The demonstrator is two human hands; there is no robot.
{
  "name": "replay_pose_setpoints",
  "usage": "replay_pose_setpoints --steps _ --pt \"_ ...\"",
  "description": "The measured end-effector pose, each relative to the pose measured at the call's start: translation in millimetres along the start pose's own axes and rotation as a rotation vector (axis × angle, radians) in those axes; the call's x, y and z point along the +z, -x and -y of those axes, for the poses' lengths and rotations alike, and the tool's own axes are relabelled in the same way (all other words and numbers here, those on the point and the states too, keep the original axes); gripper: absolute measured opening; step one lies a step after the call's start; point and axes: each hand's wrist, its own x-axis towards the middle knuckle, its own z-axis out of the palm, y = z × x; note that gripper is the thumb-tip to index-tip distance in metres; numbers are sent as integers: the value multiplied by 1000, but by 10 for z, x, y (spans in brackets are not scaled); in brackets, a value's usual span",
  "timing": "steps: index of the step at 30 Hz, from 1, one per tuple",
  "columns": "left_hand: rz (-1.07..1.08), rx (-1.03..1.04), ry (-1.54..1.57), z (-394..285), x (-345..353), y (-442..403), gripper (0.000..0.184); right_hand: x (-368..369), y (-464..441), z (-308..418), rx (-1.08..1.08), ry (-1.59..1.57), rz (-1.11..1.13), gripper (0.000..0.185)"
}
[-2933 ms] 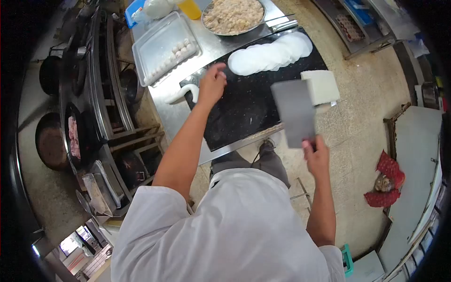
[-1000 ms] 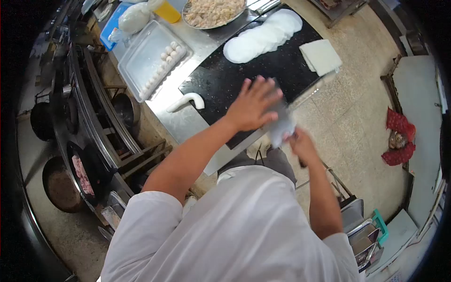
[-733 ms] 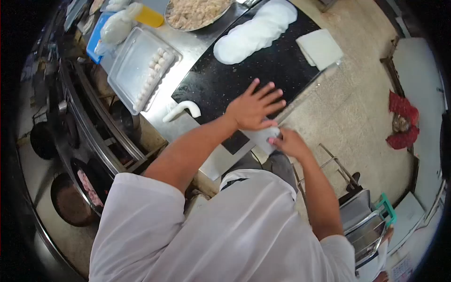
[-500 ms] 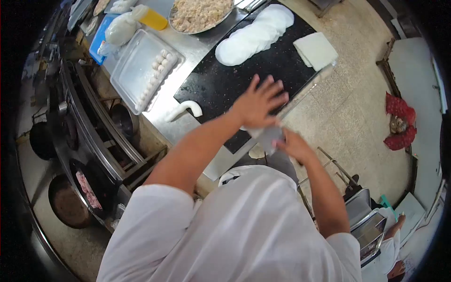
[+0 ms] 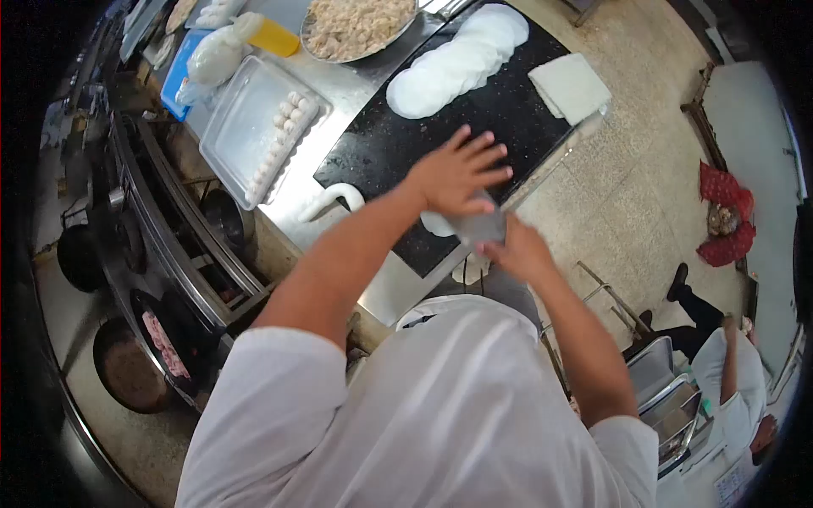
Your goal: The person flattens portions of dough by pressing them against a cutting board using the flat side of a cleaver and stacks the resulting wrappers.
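Shifted left from near the white cloth (image 5: 572,88), the cleaver (image 5: 483,229) is at the near edge of the black board (image 5: 373,152), right of a white round (image 5: 435,224). The right hand (image 5: 520,248) holds it in a closed grip; the left hand (image 5: 457,179), grip splayed wide, lies partly over it.

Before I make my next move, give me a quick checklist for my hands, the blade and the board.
1. Right hand on the blade: ok, gripping its near end.
2. Left hand clear of the blade: cannot tell; fingers spread, contact unclear.
3. White piece beside the blade whole: cannot tell, partly hidden.
4. White rounds apart from the blade: ok, overlapping farther up the board.
5. White roll fully on the board: not ok, lies across its edge.
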Motion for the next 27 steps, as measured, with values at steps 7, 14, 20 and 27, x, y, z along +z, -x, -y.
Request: replay_pose_setpoints --steps 7,14,20,27 --pt "73 76 74 -276 101 -17 69 206 281 -78 155 -44 34 76" --pt "-100 23 -59 344 -80 -341 69 -172 -236 167 64 51 -126 77" --pt "-27 91 139 -519 309 22 70 297 230 -252 96 -128 34 73" --pt "-161 -85 -58 270 -54 -418 70 -441 -356 18 -20 111 -80 73"
